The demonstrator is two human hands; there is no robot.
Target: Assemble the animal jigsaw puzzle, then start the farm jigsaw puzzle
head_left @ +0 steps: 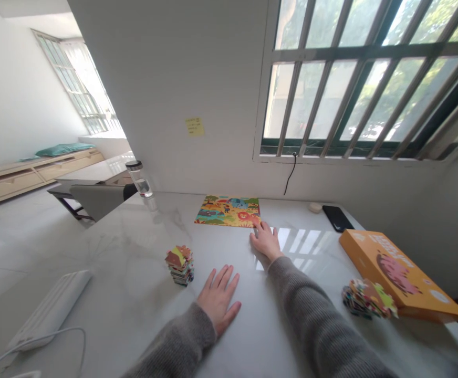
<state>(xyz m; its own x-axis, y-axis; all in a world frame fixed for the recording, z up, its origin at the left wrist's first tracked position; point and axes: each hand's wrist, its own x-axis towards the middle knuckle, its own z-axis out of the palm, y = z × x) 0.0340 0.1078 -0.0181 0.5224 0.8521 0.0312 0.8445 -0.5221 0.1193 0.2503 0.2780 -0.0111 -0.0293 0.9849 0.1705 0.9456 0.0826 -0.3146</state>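
Observation:
My left hand (219, 299) lies flat on the white marbled table (134, 304), fingers spread and holding nothing. Just left of it stands a stack of puzzle pieces (180, 265). My right hand (266, 240) reaches farther out, its fingertips at the lower right corner of a colourful picture sheet (228, 211) with cartoon animals. That sheet lies flat near the wall. The right hand's fingers are stretched out, and nothing shows in its grasp. A second pile of puzzle pieces (366, 298) sits to the right of my right forearm.
An orange box (402, 273) stands at the right edge, with a black phone (336, 218) and a small round white object (314, 208) behind it. A glass bottle (140, 180) is at the far left corner. A white power strip (51, 310) with a cable lies at left.

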